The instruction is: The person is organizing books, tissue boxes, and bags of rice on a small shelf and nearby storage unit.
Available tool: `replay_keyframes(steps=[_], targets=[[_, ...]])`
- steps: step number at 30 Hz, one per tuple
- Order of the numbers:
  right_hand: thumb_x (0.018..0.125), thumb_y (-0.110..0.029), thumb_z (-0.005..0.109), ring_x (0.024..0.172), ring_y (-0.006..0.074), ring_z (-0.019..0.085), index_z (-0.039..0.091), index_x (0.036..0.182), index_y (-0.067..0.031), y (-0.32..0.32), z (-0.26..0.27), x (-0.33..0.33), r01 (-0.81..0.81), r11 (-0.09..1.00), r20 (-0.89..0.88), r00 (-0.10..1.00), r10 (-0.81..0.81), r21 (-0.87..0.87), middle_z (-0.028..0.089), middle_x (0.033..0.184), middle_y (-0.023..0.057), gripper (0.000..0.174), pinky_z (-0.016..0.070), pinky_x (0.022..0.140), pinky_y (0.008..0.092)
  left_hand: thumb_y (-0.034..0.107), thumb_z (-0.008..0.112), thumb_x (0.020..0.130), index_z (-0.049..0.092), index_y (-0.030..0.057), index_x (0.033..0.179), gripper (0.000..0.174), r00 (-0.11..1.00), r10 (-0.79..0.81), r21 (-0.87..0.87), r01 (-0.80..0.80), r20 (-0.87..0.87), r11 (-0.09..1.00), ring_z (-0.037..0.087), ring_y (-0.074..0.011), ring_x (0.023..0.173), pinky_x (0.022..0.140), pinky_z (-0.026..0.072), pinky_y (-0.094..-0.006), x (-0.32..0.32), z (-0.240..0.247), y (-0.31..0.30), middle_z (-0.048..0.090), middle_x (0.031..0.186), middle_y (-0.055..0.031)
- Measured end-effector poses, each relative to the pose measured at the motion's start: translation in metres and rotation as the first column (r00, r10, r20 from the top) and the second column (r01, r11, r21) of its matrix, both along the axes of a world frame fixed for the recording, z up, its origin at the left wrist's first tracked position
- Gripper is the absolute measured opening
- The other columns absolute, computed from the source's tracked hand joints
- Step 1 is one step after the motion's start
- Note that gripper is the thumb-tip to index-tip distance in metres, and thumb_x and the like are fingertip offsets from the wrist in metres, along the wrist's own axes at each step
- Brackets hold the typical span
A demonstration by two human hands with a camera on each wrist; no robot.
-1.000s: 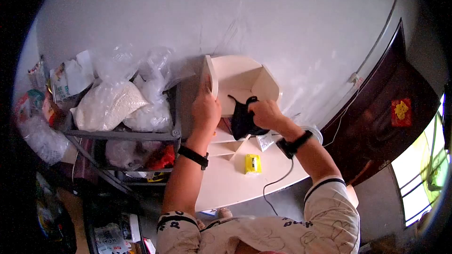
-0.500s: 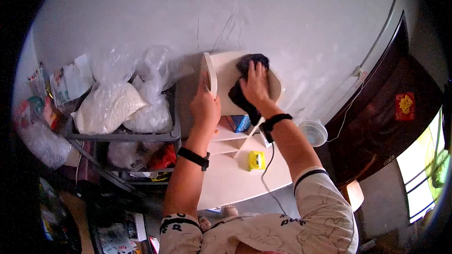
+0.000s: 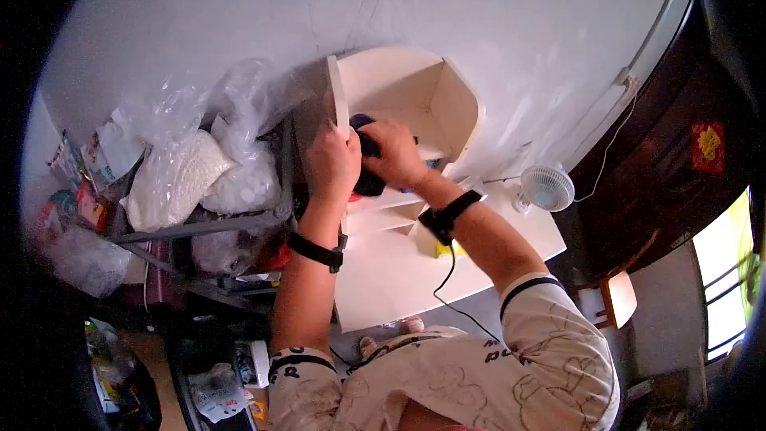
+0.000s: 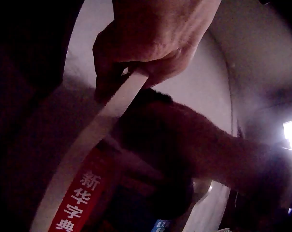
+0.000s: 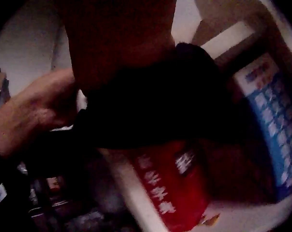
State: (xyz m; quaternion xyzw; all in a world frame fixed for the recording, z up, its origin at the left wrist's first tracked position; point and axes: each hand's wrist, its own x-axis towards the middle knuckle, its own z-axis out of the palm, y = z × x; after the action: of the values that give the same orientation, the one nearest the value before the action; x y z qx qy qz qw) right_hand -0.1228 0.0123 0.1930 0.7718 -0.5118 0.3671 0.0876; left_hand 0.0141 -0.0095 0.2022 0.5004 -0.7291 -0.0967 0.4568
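Observation:
My left hand (image 3: pixel 333 161) grips the front edge of the left side panel (image 3: pixel 338 100) of a cream desktop shelf (image 3: pixel 391 80), fingers curled round the board. Beside it, my right hand (image 3: pixel 392 153) holds a black cloth (image 3: pixel 369 182) against the inner face of that panel. The cloth (image 5: pixel 160 104) hangs bunched below the hand and hides most of its fingers in the right wrist view. Under the shelf board stand a red book (image 5: pixel 172 193) with white characters and a blue patterned book (image 5: pixel 274 123).
A white fan (image 3: pixel 547 188) stands on the desk (image 3: pixel 383 295) at the right. My right forearm partly covers a yellow packet (image 3: pixel 443 250). On the left, a grey rack (image 3: pixel 207 223) bears plastic bags of white grains (image 3: pixel 179 179). A cable hangs from my right wrist.
My right hand has carried the black cloth from the shelf's front up to its back right, then across to the left panel. The left hand keeps its grip; the view has shifted.

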Motion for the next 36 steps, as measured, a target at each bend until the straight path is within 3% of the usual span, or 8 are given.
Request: replay_keyframes(steps=[3,9,11,13,16,27,34,36], targets=[[0.055,-0.02,0.073,0.085,0.0296,0.055,0.054,0.098,-0.0072,0.028,-0.01,0.011,0.028,0.986,-0.107,0.993,-0.046,-0.166,0.059,0.094,0.0103,0.049,0.0424,0.07,0.0414,0.013,0.052,0.078,0.031,0.0032,0.13,0.056,0.999,-0.031,0.019,0.032,-0.008,0.999,0.057,-0.0394,0.082,0.068,0.0466,-0.0462,0.002,0.015,0.014,0.057,0.094,-0.022],[0.059,-0.025,0.073,0.08,0.0309,0.058,0.058,0.095,-0.0072,0.114,-0.127,-0.046,0.066,0.939,-0.056,0.997,-0.05,0.338,0.059,0.083,0.0127,0.042,0.0477,0.071,0.039,0.016,0.055,0.079,0.027,-0.0046,0.129,0.062,0.994,-0.074,-0.01,0.073,-0.077,0.997,0.051,-0.0391,0.099,0.083,0.041,-0.0454,-0.002,-0.006,0.001,0.051,0.11,-0.0252],[0.068,-0.025,0.068,0.082,0.0329,0.06,0.058,0.098,-0.0073,0.142,-0.143,-0.071,0.109,0.855,0.169,0.96,-0.223,0.507,0.061,0.091,0.0165,0.037,0.0481,0.073,0.0403,0.02,0.061,0.077,0.035,-0.0061,0.125,0.061,0.984,0.146,-0.546,-0.176,-0.098,0.819,0.049,-0.0374,0.102,0.087,0.0384,-0.0435,-0.001,0.007,0.059,0.05,0.113,-0.0241],[0.067,-0.022,0.066,0.081,0.032,0.061,0.058,0.098,-0.0052,0.172,-0.123,-0.088,0.092,0.803,0.324,0.883,-0.339,0.589,0.062,0.086,0.0174,0.036,0.0483,0.073,0.0376,0.022,0.066,0.074,0.039,-0.0043,0.122,0.061,0.996,-0.042,-0.611,-0.012,-0.074,0.792,0.048,-0.0362,0.103,0.088,0.0373,-0.0429,-0.015,-0.041,0.075,0.05,0.113,-0.0223],[0.067,-0.018,0.064,0.079,0.0312,0.061,0.058,0.097,-0.0022,0.195,-0.121,-0.122,0.104,0.826,0.433,0.812,-0.392,0.554,0.061,0.084,0.0186,0.035,0.0488,0.07,0.0356,0.023,0.066,0.074,0.037,-0.0064,0.121,0.062,0.921,-0.38,-0.136,0.367,-0.083,0.92,0.045,-0.0363,0.105,0.089,0.0359,-0.0428,-0.059,-0.114,0.068,0.048,0.114,-0.0239],[0.065,-0.008,0.062,0.072,0.0229,0.061,0.058,0.093,0.0013,0.238,-0.108,-0.19,0.128,0.908,0.543,0.765,-0.346,0.398,0.061,0.08,0.0153,0.03,0.0485,0.068,0.0309,0.02,0.069,0.063,0.038,-0.0078,0.116,0.068,0.988,0.035,-0.223,-0.068,-0.147,0.972,0.038,-0.0426,0.109,0.093,0.0308,-0.0458,-0.163,-0.114,0.032,0.042,0.114,-0.0283],[0.064,-0.008,0.061,0.073,0.0248,0.061,0.057,0.093,0.0014,0.236,-0.118,-0.227,0.125,0.903,0.563,0.744,-0.359,0.411,0.061,0.08,0.0159,0.031,0.048,0.067,0.0319,0.016,0.065,0.061,0.044,-0.0108,0.104,0.054,0.92,0.202,0.218,-0.132,-0.336,0.967,0.046,-0.041,0.098,0.089,0.0357,-0.044,-0.172,-0.109,0.036,0.049,0.101,-0.0275],[0.064,-0.008,0.061,0.073,0.024,0.061,0.057,0.093,0.0016,0.234,-0.122,-0.23,0.104,0.921,0.587,0.742,-0.324,0.376,0.061,0.079,0.0156,0.031,0.0478,0.067,0.0319,0.015,0.064,0.061,0.043,-0.0096,0.105,0.055,0.916,0.27,0.102,-0.251,-0.298,0.963,0.048,-0.0406,0.098,0.087,0.0378,-0.0439,-0.173,-0.128,0.025,0.05,0.102,-0.0262]])
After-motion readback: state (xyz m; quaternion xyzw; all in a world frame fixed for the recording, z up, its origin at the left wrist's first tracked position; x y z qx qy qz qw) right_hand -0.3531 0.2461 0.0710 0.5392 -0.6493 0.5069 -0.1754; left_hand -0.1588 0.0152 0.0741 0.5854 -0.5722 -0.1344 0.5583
